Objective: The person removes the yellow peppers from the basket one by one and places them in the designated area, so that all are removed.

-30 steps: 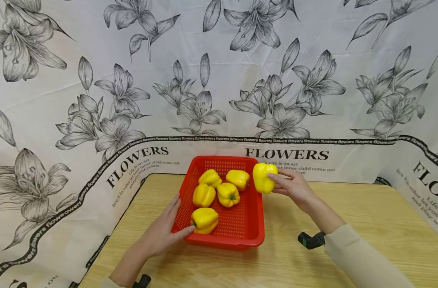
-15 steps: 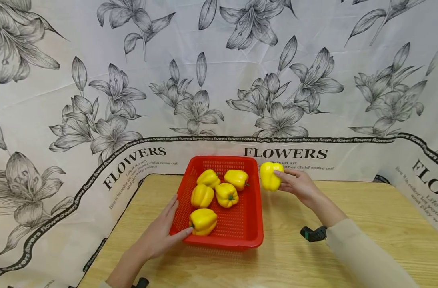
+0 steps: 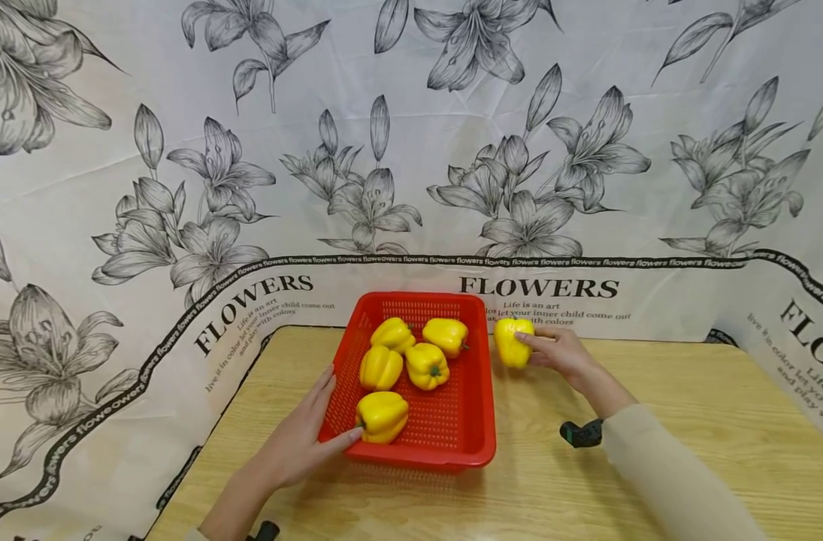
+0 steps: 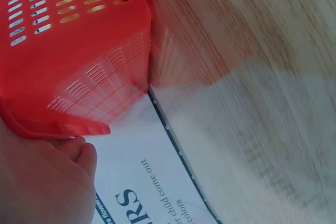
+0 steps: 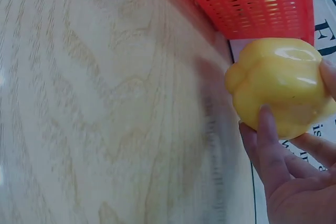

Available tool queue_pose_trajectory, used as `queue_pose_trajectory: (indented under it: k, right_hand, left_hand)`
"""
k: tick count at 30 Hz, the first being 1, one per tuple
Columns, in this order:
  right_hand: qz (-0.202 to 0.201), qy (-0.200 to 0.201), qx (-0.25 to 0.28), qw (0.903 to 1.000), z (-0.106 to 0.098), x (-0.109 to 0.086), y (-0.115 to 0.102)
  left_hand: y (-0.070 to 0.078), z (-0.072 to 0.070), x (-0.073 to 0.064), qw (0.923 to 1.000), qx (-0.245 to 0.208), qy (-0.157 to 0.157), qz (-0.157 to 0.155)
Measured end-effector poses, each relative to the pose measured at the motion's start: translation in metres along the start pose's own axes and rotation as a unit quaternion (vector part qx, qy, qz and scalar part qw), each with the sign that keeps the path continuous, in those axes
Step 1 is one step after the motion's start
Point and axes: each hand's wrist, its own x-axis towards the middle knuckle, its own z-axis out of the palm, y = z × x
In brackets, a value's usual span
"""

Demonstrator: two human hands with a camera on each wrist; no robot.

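Just right of the red plastic slatted basket point(image 3: 428, 454), our right hand point(image 3: 563, 355) grips a glossy yellow bell pepper point(image 3: 511, 349), its fingers spread round the sides; whether the pepper touches the table, we cannot tell. Our left hand point(image 3: 295, 436) holds the basket's near left corner, thumb over the rim, fingers along the outer wall. Inside we count five more yellow bell peppers point(image 3: 382, 368), four toward the far end and one near the left thumb; the open room lies along the right side. On the white lily-printed cloth point(image 3: 377, 60) behind, we read "FLOWERS", "Life is an art" and "let your inner child come out"; its black band point(image 3: 540, 262) repeats "flowers". The pale wood-grain table point(image 3: 688, 421) ends against the cloth, stretching widest to our right.
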Motion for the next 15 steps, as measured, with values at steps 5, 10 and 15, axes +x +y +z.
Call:
queue_pose_trajectory:
  k: [5,10,15]
  right_hand:
    - [0.016,0.003,-0.031,0.9994,0.0036,0.0042,0.0072]
    - [0.023,-0.019,-0.036,0.9989,0.0018,0.0063,0.0073]
    - [0.039,-0.046,-0.032,0.9977,-0.0011,0.0065,0.0055]
  left_hand:
    - [-0.0004,-0.0003,0.0005,1.0,-0.002,0.0,-0.002]
    - [-0.0012,-0.0003,0.0008,1.0,-0.003,0.003,0.0]
    - [-0.001,-0.0001,0.0007,1.0,-0.006,0.0,-0.002]
